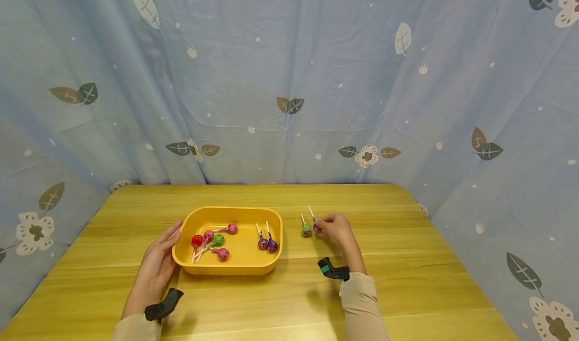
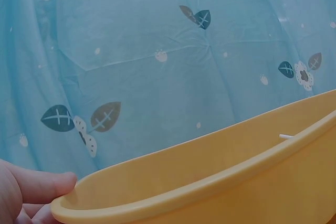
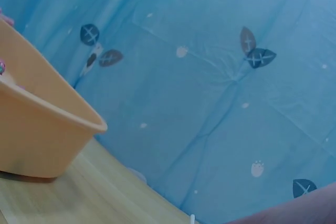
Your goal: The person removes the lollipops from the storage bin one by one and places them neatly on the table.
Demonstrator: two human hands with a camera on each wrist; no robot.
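On the table's right half, my right hand (image 1: pixel 336 227) pinches a purple-wrapped lollipop (image 1: pixel 317 227) by its candy end, the white stick pointing up and away. Just left of it lies a green lollipop (image 1: pixel 306 230). My left hand (image 1: pixel 156 263) rests against the left end of a yellow tray (image 1: pixel 226 269), its fingers lying along the outside; the left wrist view has a fingertip (image 2: pixel 64 183) at the rim. Inside the tray, red, pink and green lollipops (image 1: pixel 219 240) lie on the left and two purple lollipops (image 1: pixel 271 245) on the right.
The tray stands on a wood-grain table (image 1: pixel 271 306). A blue curtain (image 1: pixel 253 79) with leaves and flowers hangs behind the table's far edge and along both sides. Each wrist wears a black band (image 1: pixel 333 269). The tray's wall (image 3: pixel 42 129) shows in the right wrist view.
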